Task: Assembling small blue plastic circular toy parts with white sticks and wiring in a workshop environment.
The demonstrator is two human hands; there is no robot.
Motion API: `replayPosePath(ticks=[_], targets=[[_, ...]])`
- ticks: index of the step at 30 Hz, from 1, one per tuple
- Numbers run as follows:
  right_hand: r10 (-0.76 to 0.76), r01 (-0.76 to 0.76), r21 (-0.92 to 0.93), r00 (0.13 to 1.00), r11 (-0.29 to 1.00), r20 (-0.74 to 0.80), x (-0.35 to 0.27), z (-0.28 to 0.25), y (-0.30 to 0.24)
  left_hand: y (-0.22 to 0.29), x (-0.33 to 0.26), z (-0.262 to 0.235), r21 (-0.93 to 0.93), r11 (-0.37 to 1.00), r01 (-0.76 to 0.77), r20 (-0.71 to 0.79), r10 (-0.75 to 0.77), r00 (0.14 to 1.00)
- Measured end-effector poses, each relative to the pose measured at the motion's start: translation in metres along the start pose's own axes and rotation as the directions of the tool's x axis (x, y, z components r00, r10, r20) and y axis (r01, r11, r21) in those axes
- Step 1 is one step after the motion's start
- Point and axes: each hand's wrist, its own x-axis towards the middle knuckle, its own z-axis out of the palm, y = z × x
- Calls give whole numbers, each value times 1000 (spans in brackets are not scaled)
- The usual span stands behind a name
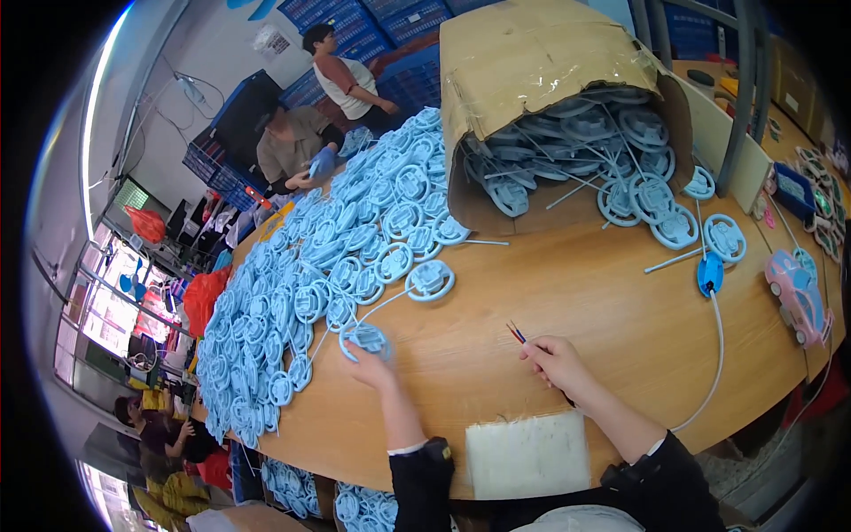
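1. Blue plastic wheel piece (363, 335) sits just beside the heap of similar pieces (328, 239), over the table (576, 284); my left hand (373, 368) is narrow, fingers pinched on its rim;
2. my right hand (558, 366) is narrow too, holding thin wires (516, 332), tips clear of everything; a pale pad (527, 457) lies between my forearms;
3. I judge the step as taking up one piece, wires at the ready; next calls for a firm rim grip and a snag-free lift.
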Motion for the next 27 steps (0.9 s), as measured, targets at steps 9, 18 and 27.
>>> replayPosePath(ticks=[9, 18, 27], targets=[[15, -15, 24, 1000, 1000, 17, 6, 0, 8, 31, 119, 38, 447, 811, -377, -7, 425, 905], [41, -41, 29, 999, 999, 12, 7, -4, 4, 95, 143, 54, 548, 513, -661, 292, 623, 726], [42, -42, 23, 999, 999, -10, 7, -3, 4, 115, 170, 53, 303, -248, -920, 841, 523, 136]])
